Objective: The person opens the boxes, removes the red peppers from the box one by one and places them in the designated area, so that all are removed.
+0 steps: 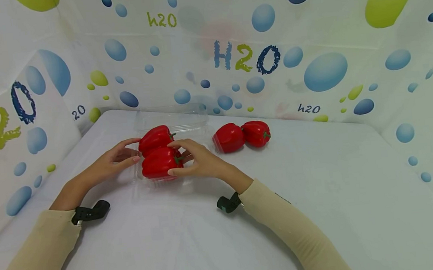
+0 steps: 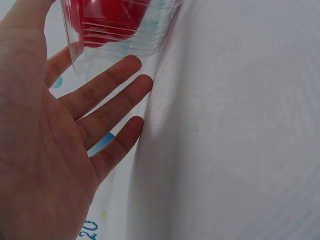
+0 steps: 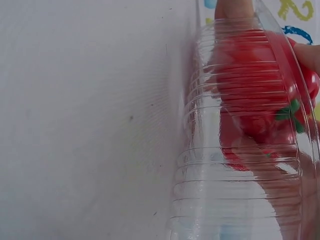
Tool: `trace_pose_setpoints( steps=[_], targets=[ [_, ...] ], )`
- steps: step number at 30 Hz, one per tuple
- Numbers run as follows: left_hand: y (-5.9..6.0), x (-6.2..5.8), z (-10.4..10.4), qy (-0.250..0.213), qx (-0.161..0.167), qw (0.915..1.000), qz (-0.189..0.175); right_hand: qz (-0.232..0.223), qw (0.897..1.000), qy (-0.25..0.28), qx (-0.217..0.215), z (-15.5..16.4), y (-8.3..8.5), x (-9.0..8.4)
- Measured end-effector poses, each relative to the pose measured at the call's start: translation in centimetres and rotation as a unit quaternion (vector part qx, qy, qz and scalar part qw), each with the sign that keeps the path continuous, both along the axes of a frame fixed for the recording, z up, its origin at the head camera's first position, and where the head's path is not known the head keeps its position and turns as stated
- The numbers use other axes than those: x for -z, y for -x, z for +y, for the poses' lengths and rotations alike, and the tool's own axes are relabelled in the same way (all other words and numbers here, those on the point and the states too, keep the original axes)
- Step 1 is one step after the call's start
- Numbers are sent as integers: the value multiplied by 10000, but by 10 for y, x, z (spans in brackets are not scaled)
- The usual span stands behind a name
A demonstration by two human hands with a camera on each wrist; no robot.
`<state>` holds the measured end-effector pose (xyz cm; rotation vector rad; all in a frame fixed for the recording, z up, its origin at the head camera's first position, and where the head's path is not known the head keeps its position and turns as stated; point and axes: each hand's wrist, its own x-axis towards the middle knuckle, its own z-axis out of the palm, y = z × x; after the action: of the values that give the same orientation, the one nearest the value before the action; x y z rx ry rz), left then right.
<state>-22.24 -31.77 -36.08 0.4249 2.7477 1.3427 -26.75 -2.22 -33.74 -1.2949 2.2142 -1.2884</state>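
Observation:
Two red bell peppers, a near one (image 1: 158,163) and a far one (image 1: 155,140), lie side by side in a clear plastic clamshell container (image 3: 205,195), stems to the right. My right hand (image 1: 205,161) reaches over the container's right part and grips the near pepper around its stem end; through the ribbed wall in the right wrist view, fingers show about that pepper (image 3: 250,75). At the container's left edge is my left hand (image 1: 107,165), its fingers extended and fingertips right at the rim. The left wrist view shows those fingers spread beside the container's ribbed wall (image 2: 150,47).
The container's raised clear lid (image 1: 172,118) stands at the back. Two more red bell peppers, one (image 1: 229,139) beside another (image 1: 256,133), lie to the right of the container. A white cloth (image 1: 324,194) covers the table, and a patterned sheet (image 1: 206,31) hangs behind.

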Motion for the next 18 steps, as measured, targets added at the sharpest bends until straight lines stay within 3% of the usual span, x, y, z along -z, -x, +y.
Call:
trace_pose_setpoints(
  steps=[18],
  targets=[
    [1,1,0,-109,-15,9999,-46,98,9983,561,90,4,1,4]
  ],
)
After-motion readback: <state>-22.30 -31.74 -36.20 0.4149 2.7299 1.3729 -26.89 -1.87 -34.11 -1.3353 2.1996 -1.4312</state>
